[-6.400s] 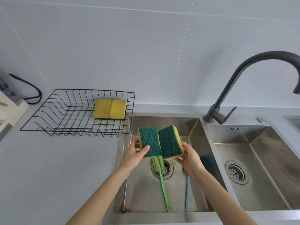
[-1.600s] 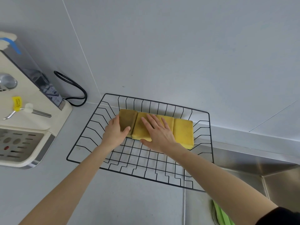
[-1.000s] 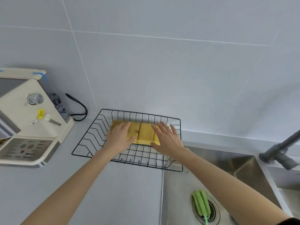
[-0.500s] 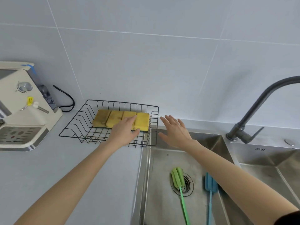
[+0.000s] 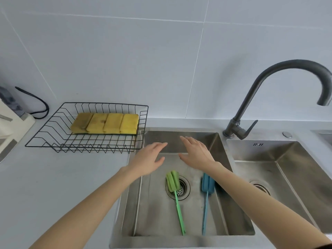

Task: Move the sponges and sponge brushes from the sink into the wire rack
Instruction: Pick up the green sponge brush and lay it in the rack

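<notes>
A wall of large pale grey glossy tiles (image 5: 125, 60) fills the upper half of the view, its thin white grout lines crossing at right of centre; below it runs a light grey matte bench (image 5: 62, 177), bare across its near left part; set into the bench is a brushed stainless steel double sink (image 5: 179, 141), the left basin deep and square with a round perforated drain (image 5: 181, 188), the right basin (image 5: 287, 168) partly cut by the frame edge; a dark grey arched metal tap (image 5: 269, 78) rises from the ledge between the basins, its lever pointing right, with a small round metal button (image 5: 286, 134) just beside it. At the far left a cream-coloured countertop appliance (image 5: 10, 126) sits partly out of view, a black cable (image 5: 37, 103) looping behind it against the wall. A black wire rack (image 5: 53, 137) stands on the bench, touching the left rim of the sink; four yellow rectangular sponges (image 5: 106, 123) lie flat side by side along its back, touching one another. The left hand (image 5: 149, 160) and the right hand (image 5: 195, 153) hover palm down over the back of the left basin, near each other but apart, fingers (image 5: 161, 145) spread loosely and holding nothing. On the basin floor lie a green long-handled sponge brush (image 5: 173, 181), its head over the drain, and a blue long-handled sponge brush (image 5: 208, 185) just to its right, both handles pointing toward the near rim.
</notes>
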A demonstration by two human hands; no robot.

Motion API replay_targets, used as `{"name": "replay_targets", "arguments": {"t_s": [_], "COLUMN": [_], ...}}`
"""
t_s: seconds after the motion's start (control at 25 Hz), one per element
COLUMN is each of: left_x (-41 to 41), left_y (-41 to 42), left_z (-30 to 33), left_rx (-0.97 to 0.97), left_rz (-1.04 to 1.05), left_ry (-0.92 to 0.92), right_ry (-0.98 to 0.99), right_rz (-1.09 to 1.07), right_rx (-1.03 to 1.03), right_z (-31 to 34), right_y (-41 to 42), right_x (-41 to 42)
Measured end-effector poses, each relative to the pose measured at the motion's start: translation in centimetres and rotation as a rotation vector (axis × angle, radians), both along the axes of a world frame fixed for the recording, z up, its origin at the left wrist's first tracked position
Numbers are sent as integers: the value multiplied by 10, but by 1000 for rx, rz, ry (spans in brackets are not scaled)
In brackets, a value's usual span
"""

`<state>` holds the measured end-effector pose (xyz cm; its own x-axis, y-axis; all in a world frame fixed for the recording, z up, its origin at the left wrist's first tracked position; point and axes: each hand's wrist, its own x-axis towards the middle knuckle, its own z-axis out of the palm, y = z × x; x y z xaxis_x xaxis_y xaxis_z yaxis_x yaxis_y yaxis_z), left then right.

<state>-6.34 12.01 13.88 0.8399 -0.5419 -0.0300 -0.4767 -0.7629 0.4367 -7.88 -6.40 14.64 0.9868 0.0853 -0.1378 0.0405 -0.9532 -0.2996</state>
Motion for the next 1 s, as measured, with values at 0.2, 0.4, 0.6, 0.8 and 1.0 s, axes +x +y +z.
{"name": "replay_targets", "arguments": {"t_s": [0.2,0.4,0.6,0.8,1.0], "left_x": [3,1,0,8,16], "left_y": [-29,-47,-56,-61,-62], "left_z": [-31,-65,-101,-134,-162], "left_rx": [105,198,289,385,448], "left_rz": [-49,-93,-130,-188,-255], "left_ry": [94,193,279,320,362], "right_ry": [101,260,458,631,754], "right_rz": [-63,-120,-187,-243,-279], "right_rx": [34,71,124,203,227], "right_z": [-30,-76,-127,-169,-201], "right_y": [-30,-40,-32,-21,-11], "right_x": [-14,-25,-32,-37,-47]}}
